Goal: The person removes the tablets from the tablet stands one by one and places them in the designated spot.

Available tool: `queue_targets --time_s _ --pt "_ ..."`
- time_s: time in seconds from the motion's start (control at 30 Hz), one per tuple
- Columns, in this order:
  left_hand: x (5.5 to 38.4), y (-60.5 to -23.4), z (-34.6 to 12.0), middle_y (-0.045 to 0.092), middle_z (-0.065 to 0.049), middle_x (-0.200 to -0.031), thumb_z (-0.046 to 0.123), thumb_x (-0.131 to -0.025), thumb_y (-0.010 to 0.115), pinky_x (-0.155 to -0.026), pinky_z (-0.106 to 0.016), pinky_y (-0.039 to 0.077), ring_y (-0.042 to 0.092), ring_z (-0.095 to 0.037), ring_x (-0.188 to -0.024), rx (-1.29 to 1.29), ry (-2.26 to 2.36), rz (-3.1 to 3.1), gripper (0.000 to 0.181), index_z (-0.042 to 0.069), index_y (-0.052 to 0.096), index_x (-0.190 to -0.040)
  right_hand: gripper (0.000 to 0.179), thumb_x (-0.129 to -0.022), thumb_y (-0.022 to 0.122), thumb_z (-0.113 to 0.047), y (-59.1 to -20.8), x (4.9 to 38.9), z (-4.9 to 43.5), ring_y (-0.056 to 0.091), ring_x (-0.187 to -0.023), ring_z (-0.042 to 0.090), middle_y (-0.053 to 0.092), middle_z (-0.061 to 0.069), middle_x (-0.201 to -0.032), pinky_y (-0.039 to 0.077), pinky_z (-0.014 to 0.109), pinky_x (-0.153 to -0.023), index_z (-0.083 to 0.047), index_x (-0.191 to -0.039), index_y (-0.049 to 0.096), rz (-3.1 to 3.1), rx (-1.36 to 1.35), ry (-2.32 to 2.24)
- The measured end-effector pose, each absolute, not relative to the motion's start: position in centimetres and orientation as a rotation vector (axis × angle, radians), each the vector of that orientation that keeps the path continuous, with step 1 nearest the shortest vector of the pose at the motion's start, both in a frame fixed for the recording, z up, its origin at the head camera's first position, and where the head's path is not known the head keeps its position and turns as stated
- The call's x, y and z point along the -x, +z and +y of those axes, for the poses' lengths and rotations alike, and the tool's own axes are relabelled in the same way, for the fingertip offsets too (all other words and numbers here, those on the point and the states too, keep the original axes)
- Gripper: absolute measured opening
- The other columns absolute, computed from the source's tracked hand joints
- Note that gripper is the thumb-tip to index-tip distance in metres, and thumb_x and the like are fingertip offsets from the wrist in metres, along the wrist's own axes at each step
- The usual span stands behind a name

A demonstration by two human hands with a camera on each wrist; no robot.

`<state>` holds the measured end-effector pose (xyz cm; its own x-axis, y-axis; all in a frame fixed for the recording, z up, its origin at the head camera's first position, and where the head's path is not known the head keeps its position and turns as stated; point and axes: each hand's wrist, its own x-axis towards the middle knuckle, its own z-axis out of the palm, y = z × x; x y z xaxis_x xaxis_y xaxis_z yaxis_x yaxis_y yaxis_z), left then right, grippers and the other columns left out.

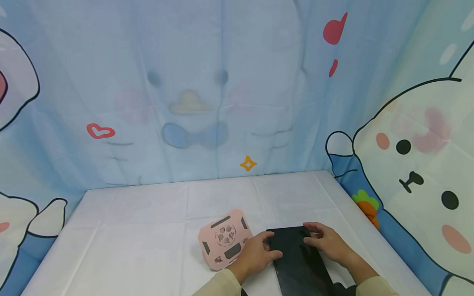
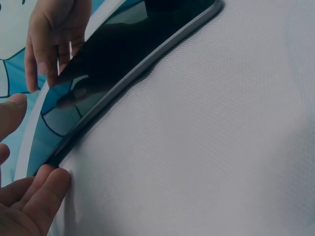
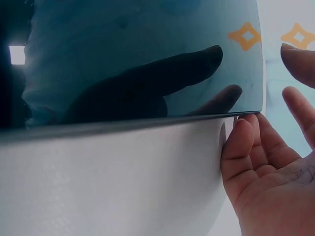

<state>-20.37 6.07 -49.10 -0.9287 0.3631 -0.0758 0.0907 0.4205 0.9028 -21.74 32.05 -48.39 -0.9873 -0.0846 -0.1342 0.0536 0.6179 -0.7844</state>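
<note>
A black tablet (image 1: 298, 257) with a glossy screen lies toward the front right of the white cloth. In the head view my left hand (image 1: 257, 253) is at its left far corner, thumb over the screen. The left wrist view shows the left fingertips (image 2: 58, 178) touching the tablet's edge (image 2: 142, 64), with the thumb raised off it. My right hand (image 1: 329, 244) is at the right far side. In the right wrist view its lower fingers (image 3: 241, 137) touch the tablet's corner underneath, while thumb and forefinger stand apart from the screen (image 3: 147, 59), which mirrors them.
Left of the tablet, close to my left hand, is a pink plate-like stand (image 1: 225, 238) with cut-out slots. A dark object (image 1: 342, 290), partly cut off, lies by the right sleeve. A printed blue curtain (image 1: 192, 82) surrounds the cloth-covered table (image 1: 140, 238).
</note>
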Motion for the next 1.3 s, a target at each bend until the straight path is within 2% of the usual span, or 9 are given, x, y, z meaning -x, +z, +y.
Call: queue_targets --time_s 0.63,1.3 --pt "20.35 -49.07 5.98 0.061 0.0 -0.105 0.026 -0.085 0.082 -0.077 -0.035 0.049 0.053 -0.011 -0.083 -0.362 1.527 2.402 0.055 0.011 0.061 -0.135 0.058 -0.091 0.073 -0.023 -48.65 21.63 31.91 0.058 -0.098 0.025 0.054 0.028 -0.134 0.052 0.041 -0.081 0.005 -0.138 0.053 2.729 0.05 -1.254" --pt "20.35 -49.1 6.1 0.063 -0.004 -0.11 0.025 -0.085 0.082 -0.079 -0.035 0.049 0.053 -0.012 -0.085 -0.349 1.52 2.417 0.055 0.01 0.062 -0.134 0.058 -0.09 0.074 -0.022 -48.59 21.41 31.68 0.058 -0.095 0.024 0.053 0.028 -0.135 0.052 0.04 -0.081 0.006 -0.137 0.053 2.744 0.032 -1.251"
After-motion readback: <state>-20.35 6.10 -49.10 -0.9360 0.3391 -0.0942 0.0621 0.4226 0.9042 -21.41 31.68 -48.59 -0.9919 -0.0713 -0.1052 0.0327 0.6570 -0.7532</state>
